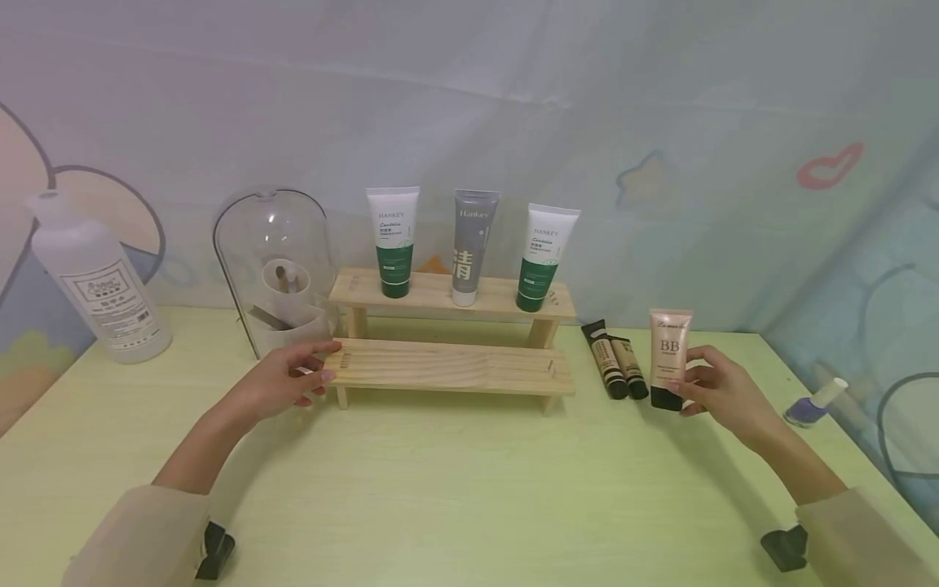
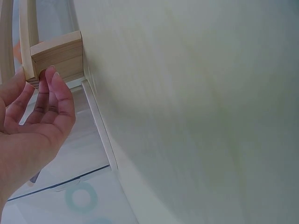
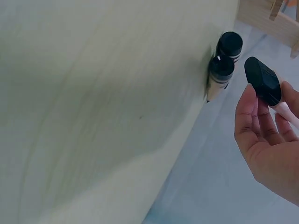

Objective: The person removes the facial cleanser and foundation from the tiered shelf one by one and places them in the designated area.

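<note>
In the head view a two-step wooden display stand point(image 1: 447, 364) stands mid-table. My left hand point(image 1: 282, 379) pinches the left end of its lower shelf; the left wrist view shows that hand point(image 2: 42, 109) with thumb and fingers at the shelf's corner. Toward the right, my right hand point(image 1: 722, 391) holds a beige BB cream tube point(image 1: 669, 350) upright, cap down, by its side. Its black cap point(image 3: 263, 81) shows in the right wrist view, between thumb and fingers. Two black-and-tan tubes point(image 1: 606, 359) lie side by side left of it.
On the upper shelf stand a white-green tube point(image 1: 396, 236), a grey tube point(image 1: 472, 244) and another white-green tube point(image 1: 544, 253). Behind the left hand is a clear domed holder point(image 1: 271, 220). A large white bottle point(image 1: 103, 285) stands far left, a purple nail polish bottle point(image 1: 805, 410) at the right edge.
</note>
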A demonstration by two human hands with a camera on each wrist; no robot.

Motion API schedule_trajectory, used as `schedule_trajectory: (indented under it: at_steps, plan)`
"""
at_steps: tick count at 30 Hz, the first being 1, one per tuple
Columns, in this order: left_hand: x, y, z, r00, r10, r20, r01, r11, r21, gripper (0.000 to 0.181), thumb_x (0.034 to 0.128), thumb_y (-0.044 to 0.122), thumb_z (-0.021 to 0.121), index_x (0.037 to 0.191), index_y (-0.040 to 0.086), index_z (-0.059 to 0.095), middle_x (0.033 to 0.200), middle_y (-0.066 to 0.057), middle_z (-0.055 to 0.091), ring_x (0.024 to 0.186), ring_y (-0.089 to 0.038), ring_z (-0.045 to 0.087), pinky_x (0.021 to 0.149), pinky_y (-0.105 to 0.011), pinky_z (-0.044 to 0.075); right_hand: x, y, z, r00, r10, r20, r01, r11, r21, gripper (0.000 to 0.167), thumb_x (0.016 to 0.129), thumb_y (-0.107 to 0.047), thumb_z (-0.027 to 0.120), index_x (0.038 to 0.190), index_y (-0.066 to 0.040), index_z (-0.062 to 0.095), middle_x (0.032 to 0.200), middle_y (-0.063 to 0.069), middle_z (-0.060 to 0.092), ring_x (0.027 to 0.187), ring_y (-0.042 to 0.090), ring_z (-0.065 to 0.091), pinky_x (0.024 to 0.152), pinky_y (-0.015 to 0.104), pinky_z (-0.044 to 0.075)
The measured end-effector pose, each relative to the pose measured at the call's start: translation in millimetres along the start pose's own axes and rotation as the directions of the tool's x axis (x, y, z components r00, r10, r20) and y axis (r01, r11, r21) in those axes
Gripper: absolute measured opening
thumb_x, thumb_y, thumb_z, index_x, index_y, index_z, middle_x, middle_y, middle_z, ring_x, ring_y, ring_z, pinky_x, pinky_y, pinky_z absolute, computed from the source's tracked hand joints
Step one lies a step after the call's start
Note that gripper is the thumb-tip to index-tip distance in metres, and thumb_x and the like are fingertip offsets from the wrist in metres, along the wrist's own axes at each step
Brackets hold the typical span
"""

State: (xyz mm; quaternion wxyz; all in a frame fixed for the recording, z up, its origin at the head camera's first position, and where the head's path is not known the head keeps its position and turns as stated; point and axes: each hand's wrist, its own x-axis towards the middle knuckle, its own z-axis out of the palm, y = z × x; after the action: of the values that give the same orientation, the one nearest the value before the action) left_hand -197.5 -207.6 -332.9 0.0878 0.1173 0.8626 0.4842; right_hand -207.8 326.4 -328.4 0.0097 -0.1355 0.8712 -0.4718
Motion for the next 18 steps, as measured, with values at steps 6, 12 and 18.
schedule_trajectory:
  at_steps: [6, 12, 18]
  plan:
    - [-0.8, -0.7, -0.2, 1.000, 0.003, 0.001, -0.003, 1.000, -0.006, 0.048, 0.0932, 0.010, 0.052, 0.136, -0.003, 0.037, 0.104, -0.017, 0.050, 0.085, -0.026, 0.055, 0.069, -0.033, 0.049, 0.2, 7, -4, 0.996, 0.082, 0.015, -0.083, 0.997, 0.012, 0.040, 0.089, -0.003, 0.057, 0.121, 0.010, 0.036, 0.090, 0.018, 0.059, 0.075, 0.014, 0.060, 0.061, 0.036, 0.053]
    - [0.1, -0.8, 0.0, 1.000, 0.002, -0.002, -0.002, 1.000, 0.008, 0.048, 0.0931, 0.011, 0.053, 0.136, -0.003, 0.037, 0.104, -0.018, 0.050, 0.085, -0.026, 0.055, 0.069, -0.033, 0.049, 2.1, 16, -8, 0.984, 0.175, 0.039, -0.177, 0.983, 0.041, 0.037, 0.090, 0.000, 0.054, 0.120, 0.011, 0.035, 0.094, 0.017, 0.060, 0.075, 0.016, 0.060, 0.062, 0.036, 0.053]
    - [1.1, 0.2, -0.2, 1.000, -0.005, -0.007, 0.005, 1.000, 0.024, 0.048, 0.0931, 0.011, 0.053, 0.136, -0.002, 0.037, 0.103, -0.017, 0.051, 0.084, -0.026, 0.055, 0.069, -0.034, 0.049, 6.1, 24, -8, 0.963, 0.263, 0.050, -0.266, 0.961, 0.072, 0.038, 0.090, -0.001, 0.053, 0.121, 0.010, 0.033, 0.090, 0.009, 0.059, 0.073, 0.017, 0.056, 0.062, 0.036, 0.052]
